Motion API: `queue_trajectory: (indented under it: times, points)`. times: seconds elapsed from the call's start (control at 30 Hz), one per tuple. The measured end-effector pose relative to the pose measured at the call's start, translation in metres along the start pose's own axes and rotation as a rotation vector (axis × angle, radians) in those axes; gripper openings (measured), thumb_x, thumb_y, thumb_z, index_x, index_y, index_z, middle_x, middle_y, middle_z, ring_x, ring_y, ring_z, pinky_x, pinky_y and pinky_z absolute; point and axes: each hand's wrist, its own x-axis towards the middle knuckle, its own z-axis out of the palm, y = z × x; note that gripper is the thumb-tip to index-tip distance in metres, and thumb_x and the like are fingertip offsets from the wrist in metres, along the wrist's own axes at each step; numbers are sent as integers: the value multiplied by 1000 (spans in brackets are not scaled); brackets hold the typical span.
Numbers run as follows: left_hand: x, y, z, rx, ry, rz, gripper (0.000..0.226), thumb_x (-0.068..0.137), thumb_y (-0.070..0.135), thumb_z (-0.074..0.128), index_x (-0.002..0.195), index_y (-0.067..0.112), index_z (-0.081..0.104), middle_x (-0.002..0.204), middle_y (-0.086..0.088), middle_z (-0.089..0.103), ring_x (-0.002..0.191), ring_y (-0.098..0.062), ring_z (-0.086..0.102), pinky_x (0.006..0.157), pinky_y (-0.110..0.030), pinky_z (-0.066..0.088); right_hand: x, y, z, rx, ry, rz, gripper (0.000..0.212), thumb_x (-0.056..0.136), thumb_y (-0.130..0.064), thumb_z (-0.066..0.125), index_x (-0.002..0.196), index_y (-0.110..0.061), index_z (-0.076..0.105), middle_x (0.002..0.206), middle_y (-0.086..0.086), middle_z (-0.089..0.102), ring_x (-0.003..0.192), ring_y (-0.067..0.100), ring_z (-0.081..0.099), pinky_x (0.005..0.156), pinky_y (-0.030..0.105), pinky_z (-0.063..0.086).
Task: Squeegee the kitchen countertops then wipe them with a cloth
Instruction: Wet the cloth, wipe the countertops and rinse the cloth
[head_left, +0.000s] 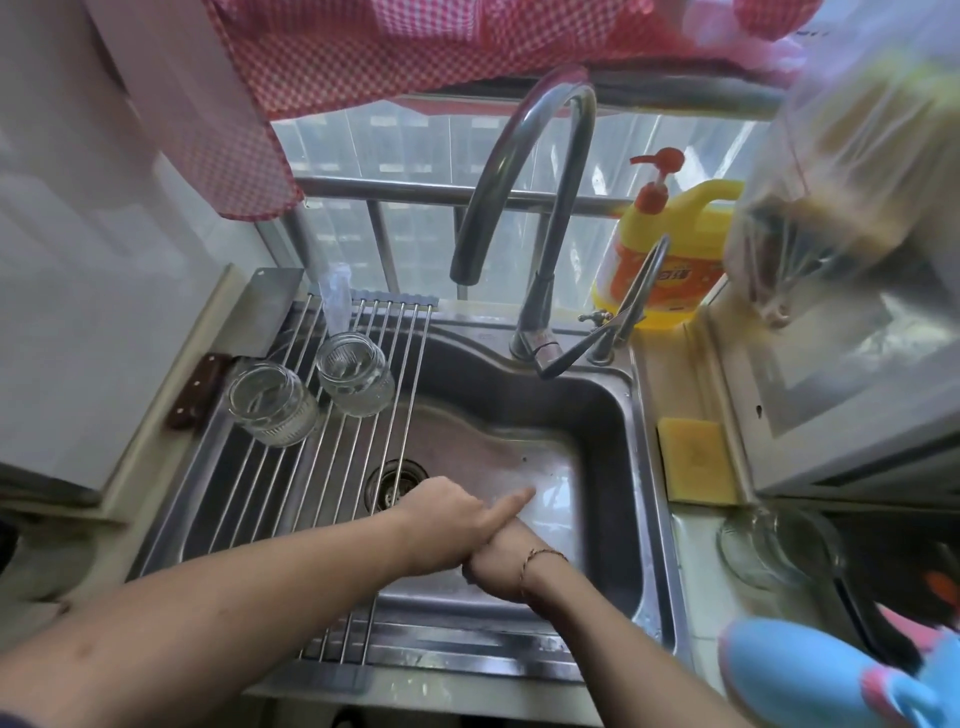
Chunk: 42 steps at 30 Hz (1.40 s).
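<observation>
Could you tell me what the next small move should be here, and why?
Probably lifting both hands out of the sink and reaching for a wiping tool. The left hand lies over the right hand above the basin, neither visibly holding a squeegee or cloth, and the tap shows no running water.

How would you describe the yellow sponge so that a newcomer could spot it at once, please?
Start at the steel sink and move to the counter strip along its right rim. The sponge lies flat there, nearer than the yellow detergent bottle. It is the only flat, rectangular yellow pad; the bottle stands upright with a red pump.
</observation>
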Motion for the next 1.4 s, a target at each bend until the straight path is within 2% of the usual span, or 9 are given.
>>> queue_trajectory:
  times: [0.13, 0.33, 0.47, 0.6, 0.77, 0.87, 1.07, 1.23, 1.4]
  points:
    - [-9, -4, 15, 23, 144, 190, 42, 75, 30, 55, 116, 23, 50, 54, 7, 55, 40, -15, 54, 36, -16, 33, -17, 11, -2, 554, -212, 177, 14, 77, -8, 62, 76, -13, 48, 51, 1, 37, 41, 16, 34, 41, 22, 30]
    - [-5, 20, -5, -173, 120, -213, 26, 65, 35, 70, 82, 20, 59, 78, 0, 65, 67, -26, 66, 51, -25, 35, -35, 21, -11, 679, -55, 166, 20, 73, -2, 60, 67, -15, 46, 44, -2, 33, 37, 14, 26, 40, 21, 19]
    - [3, 23, -22, -448, -112, -531, 15, 75, 33, 54, 73, 18, 50, 85, -8, 65, 80, -32, 63, 61, -29, 38, -38, 29, -11, 210, 418, 3, 16, 71, -16, 66, 83, -23, 58, 76, -3, 62, 67, 22, 57, 59, 30, 42]
    - [3, 13, -36, -1477, -434, -766, 24, 77, 17, 61, 61, 18, 43, 54, -2, 42, 42, -16, 33, 44, -22, 22, -53, 54, 1, -186, 972, -489, 65, 73, 4, 70, 135, -10, 54, 124, 4, 62, 107, 21, 62, 87, 27, 52]
    - [-3, 28, -43, -1887, -1199, -277, 26, 81, 22, 45, 58, 19, 32, 38, 12, 28, 34, -5, 9, 36, -12, 10, -38, 73, 0, -417, 1071, -941, 63, 81, -3, 68, 138, -4, 41, 144, 15, 46, 133, 36, 47, 104, 46, 44]
    - [4, 41, -52, -1752, -1435, -171, 42, 83, 28, 46, 44, 18, 36, 35, 11, 28, 30, -5, 9, 37, -11, 8, -37, 58, -9, -352, 1089, -1133, 25, 95, -17, 52, 118, -5, 53, 109, 15, 62, 99, 31, 64, 80, 39, 51]
    - [35, 24, -64, -1236, -881, -680, 32, 85, 22, 61, 56, 17, 45, 44, 3, 34, 36, -11, 24, 42, -17, 16, -18, 49, -38, -639, 979, -563, 19, 58, -24, 78, 61, -18, 60, 45, -1, 51, 38, 24, 52, 43, 24, 26]
    - [41, 19, -49, -507, -397, -491, 5, 81, 14, 55, 82, 12, 59, 69, 0, 58, 65, -25, 58, 51, -27, 45, -21, 23, -46, -628, 502, -68, 14, 86, -24, 52, 90, -25, 65, 77, -4, 64, 74, 23, 65, 63, 27, 48]
    - [43, 14, -43, -70, -230, -248, 26, 83, 16, 53, 109, 14, 49, 94, -3, 64, 78, -31, 63, 57, -32, 42, -5, 28, -44, -168, 264, 72, 7, 78, -17, 49, 72, -19, 52, 67, -3, 57, 63, 21, 59, 52, 24, 45]
